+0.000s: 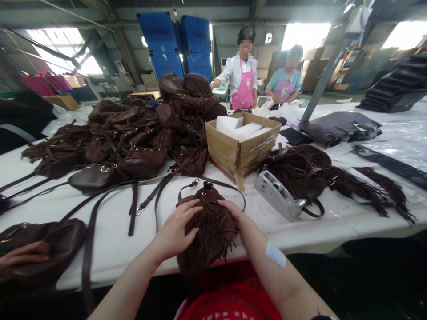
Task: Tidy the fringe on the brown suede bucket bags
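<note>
Long white-covered table (116, 242), one, running across the whole frame. Heap of dark brown bags (126, 129), upper left to centre, straps trailing toward us. Cardboard box (222, 146), one, open-topped, just right of upper centre, with white pieces (230, 126) inside. Fringed bag (213, 222), one, lower centre of the frame, at the table's near edge, its gathered top toward the upper frame. Tape dispenser (278, 195), grey, one, right of centre, well apart from the fringed bag. Hands, two, both on that bag. Left hand (182, 226): partly open, palm down over the bag's left side, fingers spread and reaching onto the front, thumb set apart from them, tips touching the fringe. Right hand (235, 215): against the bag's right side, fingertips near its upper right; we cannot tell how far it is closed, as part of it is turned from view. Finish of the fringed bag, as we record it: dark brown, soft, slumped and rounded, the top bunched together; a thin strap curving out to the right. Smallest entries: fringe strands, loose and tangled across the front; metal eyelets, gold-toned, near the gathered top.
</note>
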`<state>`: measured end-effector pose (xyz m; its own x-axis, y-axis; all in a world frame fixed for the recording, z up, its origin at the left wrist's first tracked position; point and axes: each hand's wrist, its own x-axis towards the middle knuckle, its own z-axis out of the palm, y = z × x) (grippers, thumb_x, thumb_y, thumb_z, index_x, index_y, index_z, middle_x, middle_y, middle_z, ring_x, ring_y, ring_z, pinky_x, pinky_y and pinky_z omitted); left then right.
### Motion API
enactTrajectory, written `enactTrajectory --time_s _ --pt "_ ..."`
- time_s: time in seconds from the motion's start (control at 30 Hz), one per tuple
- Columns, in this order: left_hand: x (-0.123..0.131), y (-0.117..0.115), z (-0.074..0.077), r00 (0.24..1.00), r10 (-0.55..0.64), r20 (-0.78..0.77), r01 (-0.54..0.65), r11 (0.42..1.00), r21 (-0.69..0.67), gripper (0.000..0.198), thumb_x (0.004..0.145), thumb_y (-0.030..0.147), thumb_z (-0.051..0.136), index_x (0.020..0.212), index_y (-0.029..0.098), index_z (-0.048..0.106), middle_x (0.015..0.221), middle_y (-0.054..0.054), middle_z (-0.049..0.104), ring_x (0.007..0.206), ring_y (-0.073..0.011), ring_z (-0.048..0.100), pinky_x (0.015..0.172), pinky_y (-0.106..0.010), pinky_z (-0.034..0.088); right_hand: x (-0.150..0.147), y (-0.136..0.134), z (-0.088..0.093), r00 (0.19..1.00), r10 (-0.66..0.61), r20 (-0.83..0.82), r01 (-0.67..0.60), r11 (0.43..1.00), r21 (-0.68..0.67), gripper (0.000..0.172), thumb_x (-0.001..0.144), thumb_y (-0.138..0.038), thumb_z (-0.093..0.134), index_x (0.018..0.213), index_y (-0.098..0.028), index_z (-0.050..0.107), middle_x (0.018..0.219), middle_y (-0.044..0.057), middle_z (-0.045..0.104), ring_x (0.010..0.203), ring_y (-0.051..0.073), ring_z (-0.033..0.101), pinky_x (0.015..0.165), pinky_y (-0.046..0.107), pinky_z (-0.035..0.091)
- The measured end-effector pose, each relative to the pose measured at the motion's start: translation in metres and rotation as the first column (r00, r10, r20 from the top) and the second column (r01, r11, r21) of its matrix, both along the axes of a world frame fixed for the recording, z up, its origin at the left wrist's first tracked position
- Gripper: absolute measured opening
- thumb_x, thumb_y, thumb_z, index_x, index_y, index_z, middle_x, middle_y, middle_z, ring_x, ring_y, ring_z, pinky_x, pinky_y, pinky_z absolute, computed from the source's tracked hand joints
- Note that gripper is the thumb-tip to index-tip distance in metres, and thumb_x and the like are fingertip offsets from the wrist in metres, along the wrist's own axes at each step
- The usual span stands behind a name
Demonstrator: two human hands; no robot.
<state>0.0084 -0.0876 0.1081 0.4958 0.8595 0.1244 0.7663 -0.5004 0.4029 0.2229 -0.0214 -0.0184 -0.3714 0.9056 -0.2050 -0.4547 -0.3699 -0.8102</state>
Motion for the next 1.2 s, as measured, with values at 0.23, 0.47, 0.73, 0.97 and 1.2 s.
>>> enactTrajectory --time_s 0.23,0.47,0.73,0.97,1.2 --pt "0.036 0.016 -0.022 0.890 0.037 -0.454 -0.007 0.998 0.067 0.034 0.084 0.005 0.034 0.094 0.016 0.065 0.098 -0.013 0.064 0.094 -0.0253 0.060 0.082 -0.039 0.048 0.000 0.000 -0.001 1.000 0.019 0.000 -0.019 0.999 -0.032 0.038 0.072 -0.045 0.073 0.087 -0.010 0.071 0.080 0.009 0.073 0.073 0.021 0.068 0.079 0.035 0.051" --pt "0.010 0.000 -0.019 0.830 0.069 -0.553 -0.111 0.993 -0.042 0.024 0.080 0.016 0.042 0.077 0.015 0.066 0.084 -0.014 0.066 0.084 -0.0270 0.063 0.077 -0.039 0.047 0.000 0.006 -0.009 1.000 -0.001 0.016 0.002 1.000 -0.027 0.038 0.068 -0.045 0.075 0.085 -0.010 0.072 0.078 0.008 0.073 0.068 0.019 0.066 0.075 0.032 0.051" --pt "-0.031 -0.052 0.012 0.938 -0.109 -0.330 -0.060 0.885 -0.462 0.012 0.076 0.026 0.055 0.067 0.022 0.061 0.079 -0.002 0.065 0.072 -0.0166 0.060 0.064 -0.027 0.042 0.002 0.008 -0.008 0.998 -0.002 0.063 0.000 1.000 0.029 0.037 0.067 -0.042 0.076 0.088 -0.011 0.073 0.083 0.008 0.074 0.071 0.020 0.066 0.077 0.034 0.050" --pt "-0.028 -0.045 0.009 1.000 -0.013 -0.015 0.010 0.977 -0.215 0.018 0.087 0.024 0.045 0.090 0.023 0.063 0.104 -0.004 0.064 0.097 -0.0171 0.060 0.087 -0.029 0.047 0.000 0.004 -0.002 1.000 -0.017 0.017 0.018 0.999 -0.036 0.038 0.068 -0.041 0.074 0.090 -0.010 0.072 0.085 0.009 0.074 0.073 0.021 0.068 0.076 0.034 0.052" --pt "-0.010 0.013 -0.029 0.997 0.053 -0.064 -0.051 0.998 0.024 0.051 0.075 0.013 0.053 0.125 0.020 0.053 0.131 -0.009 0.054 0.122 -0.0233 0.049 0.108 -0.038 0.037 0.000 0.001 -0.003 1.000 -0.002 -0.002 0.002 1.000 -0.026 0.039 0.073 -0.043 0.071 0.094 -0.009 0.071 0.090 0.011 0.074 0.078 0.022 0.069 0.082 0.034 0.051"
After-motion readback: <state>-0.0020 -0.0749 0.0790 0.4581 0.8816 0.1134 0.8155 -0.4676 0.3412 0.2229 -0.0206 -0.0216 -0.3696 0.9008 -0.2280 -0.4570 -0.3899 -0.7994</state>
